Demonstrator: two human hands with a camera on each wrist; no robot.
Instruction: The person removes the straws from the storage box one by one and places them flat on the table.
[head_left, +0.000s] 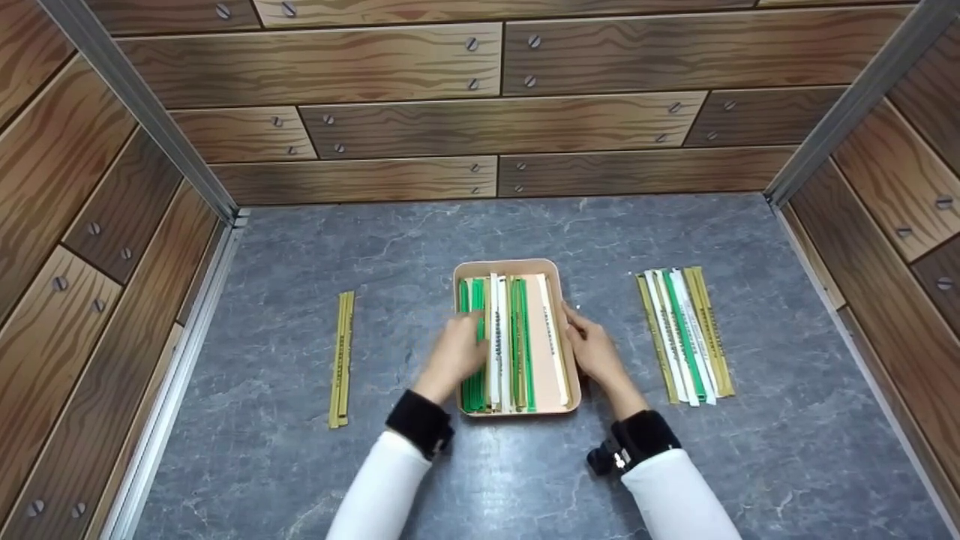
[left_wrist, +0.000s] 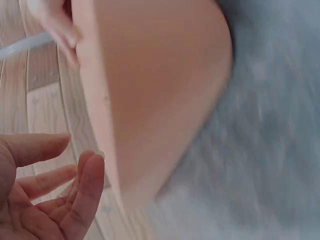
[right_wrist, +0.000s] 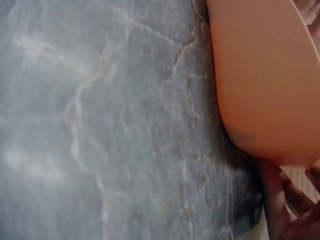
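A pink tray (head_left: 551,375) holds long, thin strips in green, white and gold, several with dark print. My left hand (head_left: 455,346) is over the tray's left side, across the green strips (head_left: 472,394). In the left wrist view its thumb and fingers are bent and apart, with nothing seen between them. At the tray's right wall, my right hand (head_left: 595,351) holds the edge. The right wrist view has its fingers (right_wrist: 274,197) against the tray's outer wall. One white strip (head_left: 553,337) lies apart from the others, towards the tray's right side.
Two gold strips (head_left: 341,360) lie on the grey marbled table (head_left: 262,465) to the left. A row of gold, white and green strips (head_left: 684,337) lies to the right. Wood-patterned walls (head_left: 390,67) stand at the back and both sides.
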